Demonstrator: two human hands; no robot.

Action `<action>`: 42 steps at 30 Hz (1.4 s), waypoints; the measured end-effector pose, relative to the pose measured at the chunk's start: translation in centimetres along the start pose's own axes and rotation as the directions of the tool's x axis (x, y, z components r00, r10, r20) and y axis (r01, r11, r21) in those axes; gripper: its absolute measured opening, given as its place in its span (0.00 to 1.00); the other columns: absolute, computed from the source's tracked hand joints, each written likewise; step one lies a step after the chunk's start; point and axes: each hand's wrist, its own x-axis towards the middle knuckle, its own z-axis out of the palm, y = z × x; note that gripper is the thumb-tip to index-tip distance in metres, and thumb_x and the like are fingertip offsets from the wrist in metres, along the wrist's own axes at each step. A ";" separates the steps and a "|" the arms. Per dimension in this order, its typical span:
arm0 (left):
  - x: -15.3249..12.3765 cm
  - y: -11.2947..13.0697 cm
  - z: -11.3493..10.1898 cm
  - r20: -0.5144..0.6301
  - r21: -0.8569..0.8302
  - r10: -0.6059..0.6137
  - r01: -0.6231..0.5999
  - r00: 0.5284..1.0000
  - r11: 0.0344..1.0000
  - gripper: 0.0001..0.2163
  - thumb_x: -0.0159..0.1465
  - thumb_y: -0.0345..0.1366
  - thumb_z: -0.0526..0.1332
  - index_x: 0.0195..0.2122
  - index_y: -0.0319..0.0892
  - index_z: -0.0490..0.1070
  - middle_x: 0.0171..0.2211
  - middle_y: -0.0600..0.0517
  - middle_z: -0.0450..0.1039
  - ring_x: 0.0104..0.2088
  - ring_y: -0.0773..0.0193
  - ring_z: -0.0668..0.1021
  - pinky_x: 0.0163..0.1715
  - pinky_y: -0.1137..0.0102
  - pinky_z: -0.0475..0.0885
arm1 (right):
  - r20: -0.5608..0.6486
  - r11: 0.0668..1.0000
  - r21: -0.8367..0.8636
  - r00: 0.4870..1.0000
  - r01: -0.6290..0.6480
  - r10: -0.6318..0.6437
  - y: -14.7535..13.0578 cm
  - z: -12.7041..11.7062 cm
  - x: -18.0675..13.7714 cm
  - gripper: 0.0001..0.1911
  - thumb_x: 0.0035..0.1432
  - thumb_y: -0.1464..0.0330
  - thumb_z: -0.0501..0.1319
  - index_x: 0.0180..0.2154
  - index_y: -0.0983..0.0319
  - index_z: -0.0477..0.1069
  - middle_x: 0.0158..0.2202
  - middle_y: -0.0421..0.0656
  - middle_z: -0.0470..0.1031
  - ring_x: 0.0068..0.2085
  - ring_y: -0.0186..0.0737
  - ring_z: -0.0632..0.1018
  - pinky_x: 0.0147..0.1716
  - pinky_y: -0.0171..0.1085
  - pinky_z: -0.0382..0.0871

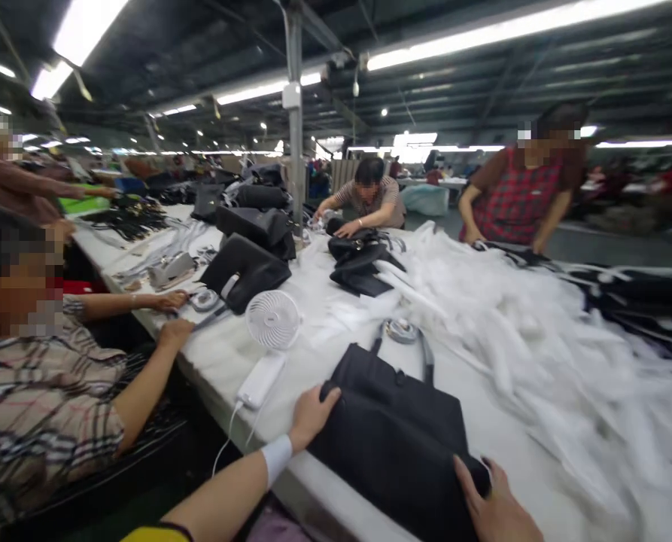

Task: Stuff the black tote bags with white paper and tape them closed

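Note:
A black handbag (392, 436) lies on the white-covered table right in front of me, its grey-wrapped handles (429, 360) stretching away from me. My left hand (311, 414) holds the bag's left edge, thumb on top and the other fingers mostly hidden. On the right edge, near the lower corner, my right hand (497, 493) grips the bag between thumb and fingers. A roll of grey strap with metal parts (400, 331) sits between the handles. A white band (278, 458) circles my left wrist.
A white fan (273, 320) and a cabled white power bank (262, 380) stand left of the bag. White wrapping material (499, 324) is heaped to the right. More black bags (245, 271) lie farther back. Several co-workers surround the table, one (47, 391) close on my left.

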 end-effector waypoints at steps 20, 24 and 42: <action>0.3 -1.4 0.6 -0.015 0.107 0.050 -0.048 0.999 0.993 0.21 0.65 0.53 0.52 0.27 0.41 0.70 0.27 0.46 0.74 0.31 0.59 0.75 0.32 0.70 0.61 | 0.166 0.826 -0.357 0.900 0.436 -0.403 -9.7 5.9 1.1 0.21 0.66 0.52 0.47 0.41 0.60 0.70 0.31 0.47 0.74 0.34 0.45 0.75 0.34 0.40 0.58; -0.6 -1.2 0.3 -0.050 0.292 0.148 -0.127 0.988 0.948 0.21 0.66 0.52 0.50 0.37 0.39 0.73 0.32 0.43 0.75 0.35 0.54 0.76 0.36 0.66 0.65 | 0.139 0.858 -0.309 0.912 0.411 -0.387 -9.4 6.3 0.8 0.22 0.65 0.51 0.48 0.40 0.60 0.69 0.32 0.47 0.74 0.34 0.44 0.75 0.35 0.40 0.60; -2.8 1.8 5.7 0.362 0.421 0.743 -0.810 0.563 0.409 0.27 0.65 0.50 0.52 0.64 0.48 0.57 0.64 0.44 0.57 0.62 0.41 0.61 0.59 0.44 0.53 | -0.113 0.951 -0.155 0.952 0.266 -0.285 -4.8 3.1 -0.2 0.11 0.64 0.66 0.52 0.45 0.60 0.69 0.42 0.47 0.75 0.43 0.45 0.74 0.45 0.42 0.65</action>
